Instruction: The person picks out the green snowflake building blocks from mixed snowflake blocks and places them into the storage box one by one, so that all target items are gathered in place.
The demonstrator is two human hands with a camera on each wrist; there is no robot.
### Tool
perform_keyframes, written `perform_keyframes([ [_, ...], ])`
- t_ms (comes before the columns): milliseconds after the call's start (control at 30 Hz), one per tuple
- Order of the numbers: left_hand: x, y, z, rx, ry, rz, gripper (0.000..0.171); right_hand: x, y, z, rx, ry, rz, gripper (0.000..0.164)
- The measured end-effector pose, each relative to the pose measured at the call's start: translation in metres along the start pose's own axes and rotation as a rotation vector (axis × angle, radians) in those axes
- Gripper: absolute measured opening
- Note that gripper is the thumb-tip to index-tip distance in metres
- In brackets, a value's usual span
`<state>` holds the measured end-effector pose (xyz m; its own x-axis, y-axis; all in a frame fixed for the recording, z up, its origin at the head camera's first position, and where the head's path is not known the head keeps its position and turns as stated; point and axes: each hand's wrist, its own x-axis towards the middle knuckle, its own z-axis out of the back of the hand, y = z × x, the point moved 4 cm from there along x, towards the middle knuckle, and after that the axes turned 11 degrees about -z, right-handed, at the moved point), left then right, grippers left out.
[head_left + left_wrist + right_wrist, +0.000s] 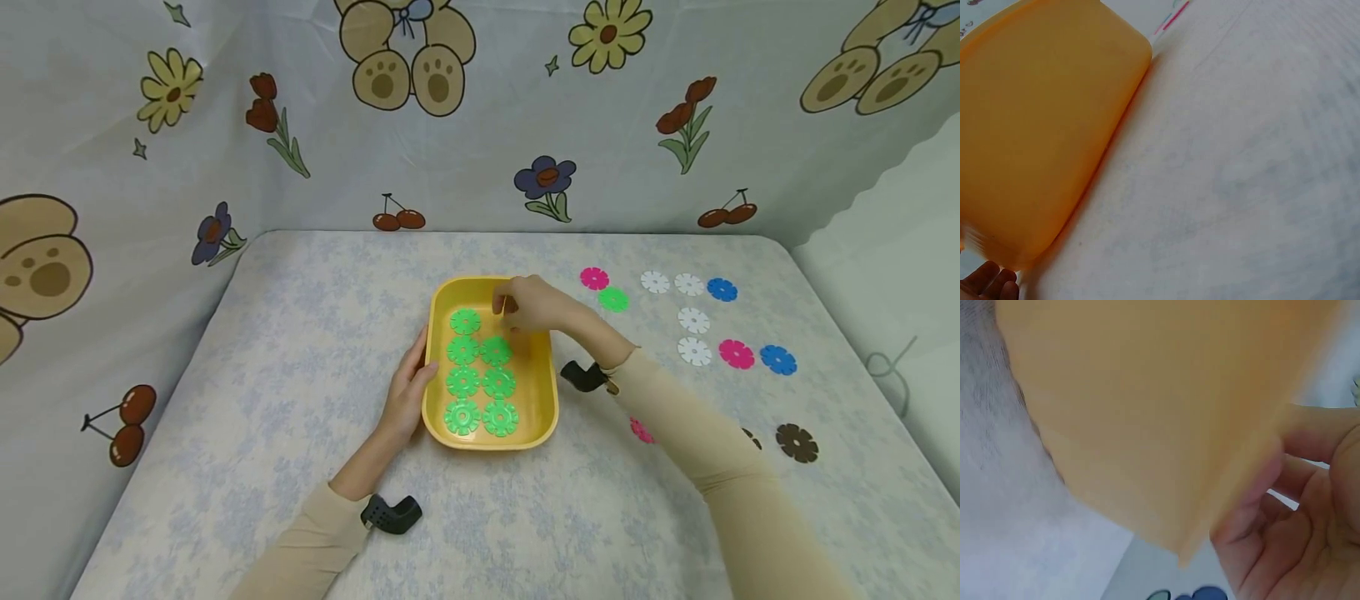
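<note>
A yellow rectangular tray (546,408) stands mid-table. Inside it, several green notched plastic discs (462,381) lie flat in two columns. My left hand (405,392) grips the tray's left side, thumb over the rim and fingers along the outer wall; some of its fingers (988,284) show by the tray corner (1054,125) in the left wrist view. Over the tray's far right corner, my right hand (536,304) reaches in with bent fingers. The tray wall (1147,425) hides its fingertips in the right wrist view, so I cannot tell whether they hold a disc.
Loose notched discs lie right of the tray: a green one (613,299), a pink one (737,354), several white ones (693,320), a blue one (778,360) and a brown one (797,443). My right sleeve (697,442) partly covers some. A patterned curtain (480,167) hangs behind the table.
</note>
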<state>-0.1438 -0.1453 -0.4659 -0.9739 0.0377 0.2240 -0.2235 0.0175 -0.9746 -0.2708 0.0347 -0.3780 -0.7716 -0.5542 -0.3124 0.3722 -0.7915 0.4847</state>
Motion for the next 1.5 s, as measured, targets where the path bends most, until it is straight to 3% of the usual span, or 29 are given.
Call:
perform_keyframes([
  [133, 0.0, -0.001, -0.001, 0.002, 0.001, -0.001, 0.057, -0.014, -0.024, 0.023, 0.202, -0.039, -0.041, 0.017],
  [233, 0.0, -0.001, -0.001, 0.005, -0.003, 0.003, 0.057, -0.024, -0.05, 0.039, 0.269, -0.1, -0.126, 0.021],
  [433, 0.0, 0.0, 0.0, 0.014, -0.005, 0.018, 0.058, -0.038, -0.109, 0.057, 0.322, -0.174, -0.334, 0.033],
  [700, -0.001, 0.001, 0.0, 0.024, -0.004, 0.021, 0.058, -0.042, -0.164, 0.061, 0.341, -0.133, -0.48, 0.049],
  [1200, 0.0, 0.0, -0.002, -0.004, 0.003, 0.013, 0.058, -0.032, -0.195, 0.045, 0.291, -0.064, -0.539, 0.053],
  [1500, -0.001, -0.002, -0.001, 0.005, 0.0, 0.01, 0.058, -0.026, -0.199, 0.038, 0.258, -0.088, -0.578, 0.047],
])
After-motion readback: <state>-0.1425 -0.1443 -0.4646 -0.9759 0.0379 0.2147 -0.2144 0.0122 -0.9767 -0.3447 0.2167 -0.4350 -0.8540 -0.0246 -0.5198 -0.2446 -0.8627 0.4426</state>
